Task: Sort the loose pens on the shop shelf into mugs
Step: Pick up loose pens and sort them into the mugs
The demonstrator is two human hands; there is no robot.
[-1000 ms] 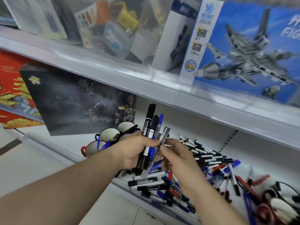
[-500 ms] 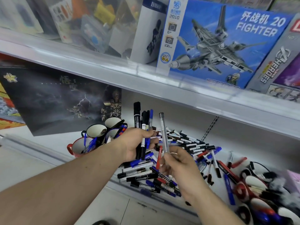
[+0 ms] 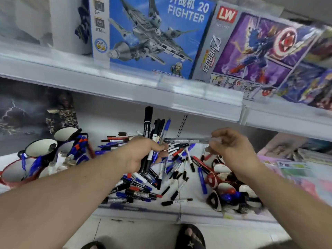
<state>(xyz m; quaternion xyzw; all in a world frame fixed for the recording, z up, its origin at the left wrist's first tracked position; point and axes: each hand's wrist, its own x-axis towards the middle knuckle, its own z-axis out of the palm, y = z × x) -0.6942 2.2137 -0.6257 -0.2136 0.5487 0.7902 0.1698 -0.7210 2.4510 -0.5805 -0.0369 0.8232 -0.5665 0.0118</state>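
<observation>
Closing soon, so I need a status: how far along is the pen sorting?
Early. Some blue pens already stand in the mugs. The left hand grips a bundle of markers; the right hand holds a clear pen. A big loose pile still covers the shelf.

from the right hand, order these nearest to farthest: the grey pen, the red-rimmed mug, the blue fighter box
1. grey pen: pinched in the right hand, lying level toward the left hand.
2. blue fighter box: upper shelf, up and left.
3. red-rimmed mug: far left of the lower shelf.
</observation>
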